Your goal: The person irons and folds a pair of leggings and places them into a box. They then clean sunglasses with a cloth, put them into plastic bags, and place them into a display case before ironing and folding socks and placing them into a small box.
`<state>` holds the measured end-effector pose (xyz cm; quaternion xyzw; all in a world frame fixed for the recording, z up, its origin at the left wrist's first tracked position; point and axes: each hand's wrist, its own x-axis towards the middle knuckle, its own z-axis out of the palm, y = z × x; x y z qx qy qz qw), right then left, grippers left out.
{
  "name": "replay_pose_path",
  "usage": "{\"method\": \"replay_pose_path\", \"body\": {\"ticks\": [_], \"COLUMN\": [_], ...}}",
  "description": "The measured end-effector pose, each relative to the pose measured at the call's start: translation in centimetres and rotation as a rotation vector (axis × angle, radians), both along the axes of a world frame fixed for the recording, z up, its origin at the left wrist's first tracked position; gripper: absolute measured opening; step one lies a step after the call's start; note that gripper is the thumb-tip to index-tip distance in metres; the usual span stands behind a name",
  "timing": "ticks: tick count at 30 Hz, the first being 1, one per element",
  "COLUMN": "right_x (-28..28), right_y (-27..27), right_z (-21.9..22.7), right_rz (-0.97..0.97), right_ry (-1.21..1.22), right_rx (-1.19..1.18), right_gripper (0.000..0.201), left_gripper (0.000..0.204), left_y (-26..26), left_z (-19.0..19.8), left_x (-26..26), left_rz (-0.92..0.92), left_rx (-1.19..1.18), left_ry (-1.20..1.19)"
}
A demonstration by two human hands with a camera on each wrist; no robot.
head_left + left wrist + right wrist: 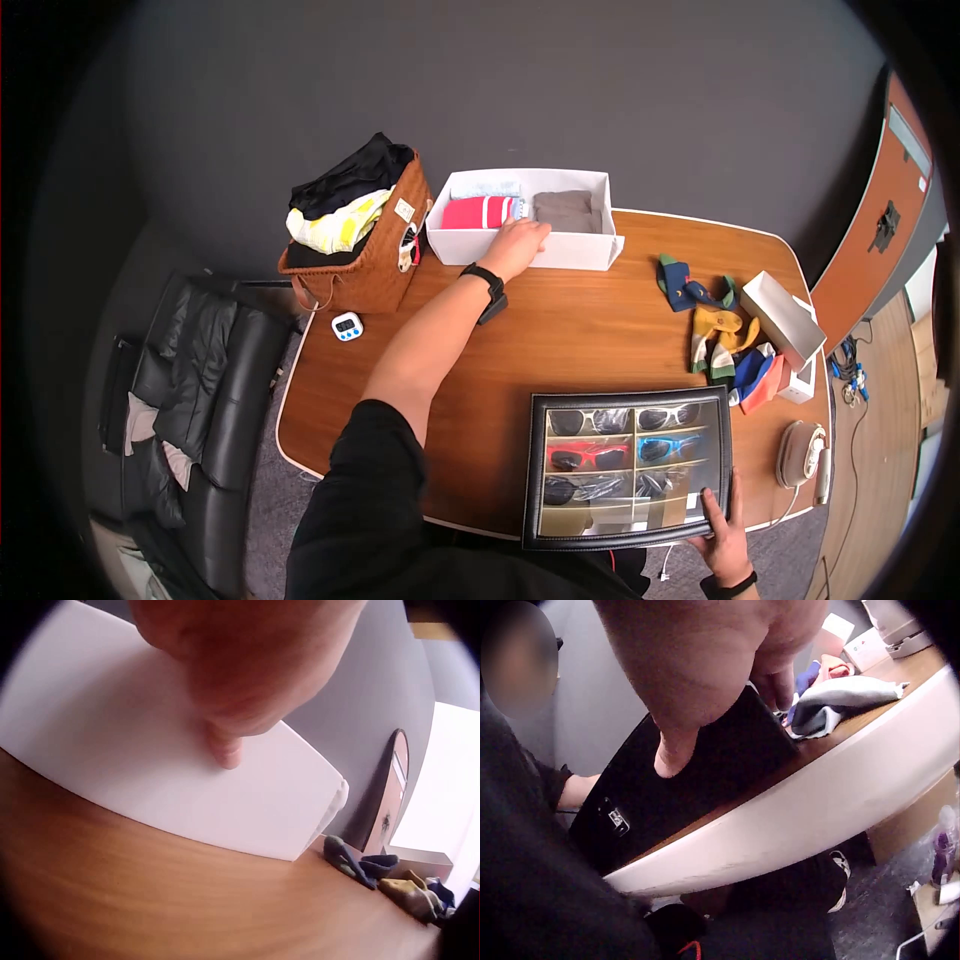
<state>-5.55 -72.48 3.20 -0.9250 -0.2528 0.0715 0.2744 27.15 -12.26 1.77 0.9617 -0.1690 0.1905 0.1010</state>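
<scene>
My left hand [515, 248] is at the front wall of a white box [575, 253], its thumb [226, 752] pressed on the outside and the other fingers over the rim. Inside the box lie a red cloth with white stripes [478, 213], a pale blue cloth [487, 188] and grey folded cloths [566, 210]. My right hand [728, 545] grips the near right corner of a black sunglasses case [532, 470], thumb on one side and fingers along the other. Several pairs of glasses show under its clear lid, among them red sunglasses [588, 456] and blue sunglasses [668, 447].
A brown woven basket [385, 265] full of clothes stands at the back left, a small white timer [347, 326] before it. At the right lie several socks [712, 325], an open white carton [783, 320] and a beige corded device [802, 455]. The table's white edge [795, 817] runs below the case.
</scene>
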Motion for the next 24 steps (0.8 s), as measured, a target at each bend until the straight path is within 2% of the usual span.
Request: {"method": "replay_pose_path", "body": {"ticks": [4,9,11,12,13,14,15,17,18,19,21,23,24], "right_x": [-0.2,0.0,-0.1,0.0,0.1,0.3,0.6,2.4,3.2,3.9,5.2,7.6,8.8], "right_y": [1.8,4.0,4.9,5.9,7.3,8.7,9.6,11.2,12.5,13.9,17.2,18.9,20.2], "right_z": [0.0,-0.4,0.0,0.8,1.4,2.0,2.6,1.9,2.3,2.9,4.6,1.4,0.9], "right_rz": [0.028,0.019,-0.029,-0.014,-0.009,-0.038,-0.071,-0.001,0.003,0.006,-0.022,0.060,0.027], "right_ry": [-0.106,-0.124,-0.077,-0.104,-0.098,-0.074,-0.050,-0.173,-0.160,-0.148,-0.022,-0.215,-0.131], "right_rx": [-0.099,-0.080,-0.118,-0.158,-0.161,-0.109,-0.059,-0.109,-0.141,-0.172,-0.180,-0.032,-0.008], "right_gripper": [0.109,0.106,0.103,0.102,0.102,0.103,0.104,0.106,0.106,0.106,0.108,0.106,0.107], "left_gripper": [0.013,0.016,0.026,0.036,0.035,0.022,0.026,0.042,0.046,0.044,0.038,0.035,0.031], "left_y": [0.7,1.3,1.6,3.0,5.0,6.6,9.2,12.5,14.7,15.8,16.7,17.6,17.7], "left_z": [0.1,1.6,3.7,4.9,6.7,8.2,9.8,11.2,10.8,10.6,10.1,7.9,7.1], "left_x": [1.6,-0.9,-3.9,-5.7,-7.9,-10.3,-12.9,-17.3,-18.7,-20.1,-21.1,-21.2,-21.2], "left_rz": [0.039,0.029,0.020,0.100,0.170,0.243,0.351,0.677,0.775,0.766,0.657,0.573,0.496], "left_rx": [0.029,0.055,0.106,0.160,0.141,0.110,0.262,0.320,0.293,0.279,0.078,0.049,0.025], "left_ry": [0.007,-0.006,-0.272,-0.310,-0.306,-0.501,-0.421,-0.339,-0.233,-0.184,0.003,-0.069,-0.134]}}
